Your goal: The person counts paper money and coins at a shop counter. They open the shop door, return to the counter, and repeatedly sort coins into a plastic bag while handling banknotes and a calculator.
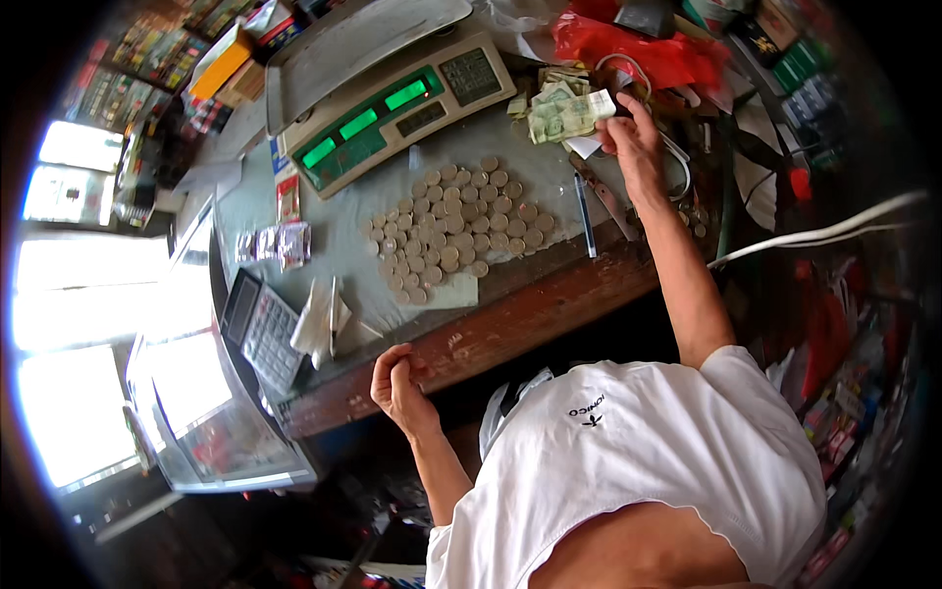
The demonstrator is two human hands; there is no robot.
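Many coins (449,224) lie spread on the glass-topped counter (338,213). At the upper right, my right hand (634,140) is beside a loose pile of banknotes (563,114), its index finger stretched out and the others curled. Whether its fingertips touch the topmost note's edge or grip it cannot be made out. My left hand (401,383) rests near the counter's wooden front edge (478,335), below the coins, with fingers loosely curled and nothing visible in them. A pen (585,213) and what looks like a knife (603,195) lie between the coins and my right forearm.
A digital scale (401,110) with a metal pan stands behind the coins. At the left are a calculator (261,327), crumpled tissue (321,320) with a pen, and foil packets (276,244). A red plastic bag (640,48) lies at the back right; white cables (817,232) run right.
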